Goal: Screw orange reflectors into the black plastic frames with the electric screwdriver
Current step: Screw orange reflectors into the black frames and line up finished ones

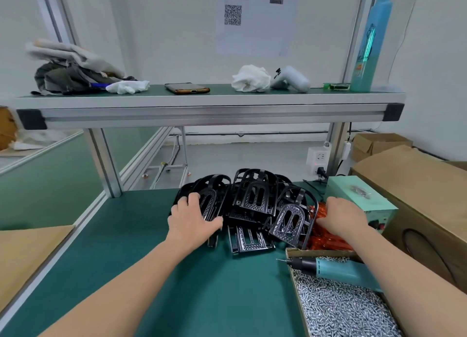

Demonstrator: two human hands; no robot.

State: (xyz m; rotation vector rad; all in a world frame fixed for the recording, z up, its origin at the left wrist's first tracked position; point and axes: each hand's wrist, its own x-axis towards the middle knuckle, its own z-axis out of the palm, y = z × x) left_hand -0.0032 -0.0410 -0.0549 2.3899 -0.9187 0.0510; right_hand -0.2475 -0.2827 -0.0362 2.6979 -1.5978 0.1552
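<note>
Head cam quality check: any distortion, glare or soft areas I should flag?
Head view: strong wide-angle bowing, the shelf beam curves and the posts lean; lighting is soft and even, with only faint shadows on the green mat; small glare highlights on the glossy black frames; the wall sheet with the QR code is washed out and soft; upper corners smeared, centre sharp.

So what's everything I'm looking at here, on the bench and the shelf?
black frames: a pile, black, bench centre
orange reflectors: a heap, orange, right of the frames
electric screwdriver: one, teal, lying across the screw box
screw box: one, brown, full of silver screws, near right
teal box: one, teal, behind the reflectors
cardboard boxes: several, brown, far right
phone: one, dark, shelf
white cloths: two, white, shelf
clothing: a heap, grey, shelf left
left hand: on the frame pile
right hand: among the reflectors
</note>
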